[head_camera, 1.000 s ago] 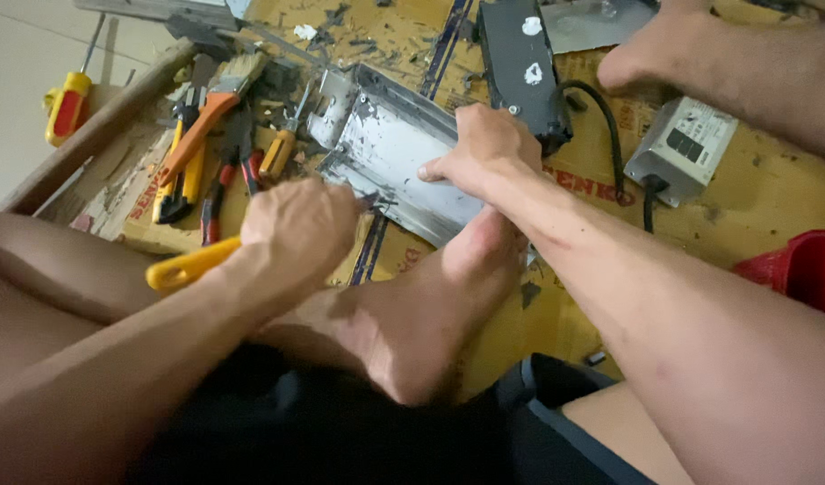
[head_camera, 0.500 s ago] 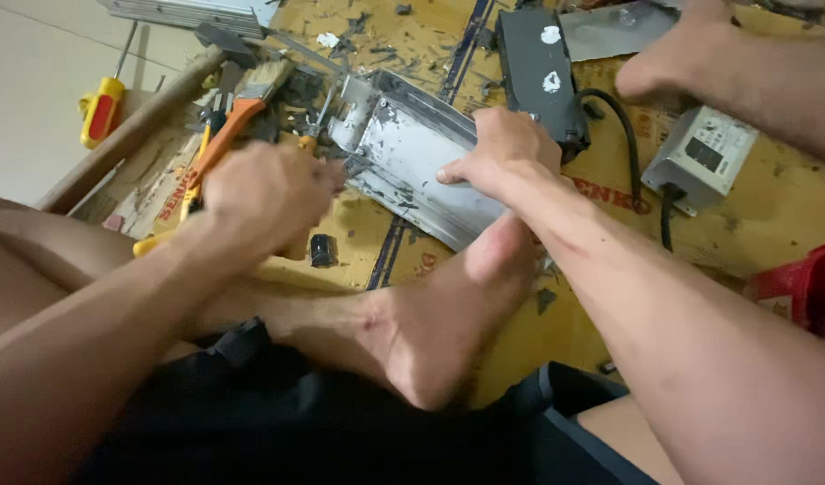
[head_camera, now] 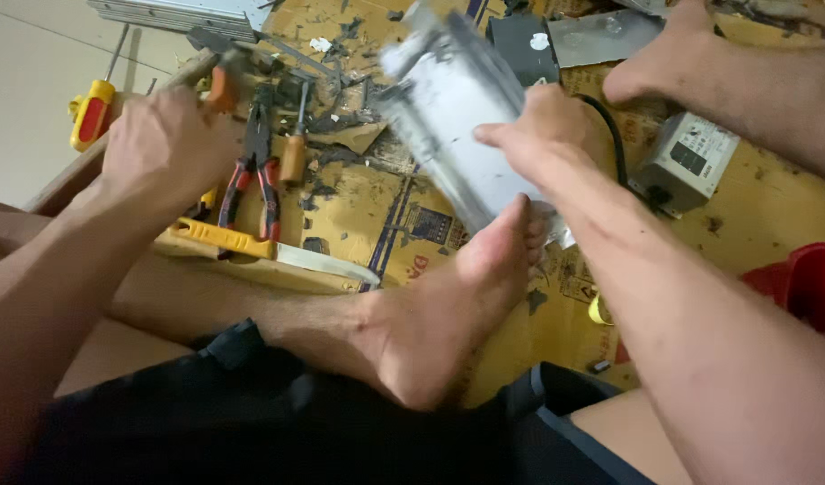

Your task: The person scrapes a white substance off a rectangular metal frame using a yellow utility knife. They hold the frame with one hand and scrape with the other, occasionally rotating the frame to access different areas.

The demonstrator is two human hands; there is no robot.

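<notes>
— Left hand (head_camera: pixel 165 144) at the frame's left: what does it hold?

— It is closed around a wooden-handled tool (head_camera: pixel 217 76) with an orange collar, raised over pliers (head_camera: pixel 255 171), a small screwdriver (head_camera: pixel 294 153) and a yellow-handled knife (head_camera: pixel 269 251) on the cardboard mat (head_camera: pixel 772 207). Half a second ago that hand sat lower, above the scattered tools.

— And the metal casing?

— The grey metal casing (head_camera: pixel 453 117) is mid-frame, blurred by motion, its long axis running from upper left down to lower right, its near end meeting the bare foot (head_camera: pixel 457 305). It lay flatter and lower before; now its far end tilts up toward the mat's top edge.

— The right hand?

— The right hand (head_camera: pixel 543 135) grips the casing's right side, fingers curled over it. Farther right, a small grey power box (head_camera: pixel 687 162) rests near another person's foot (head_camera: pixel 664 54).
</notes>
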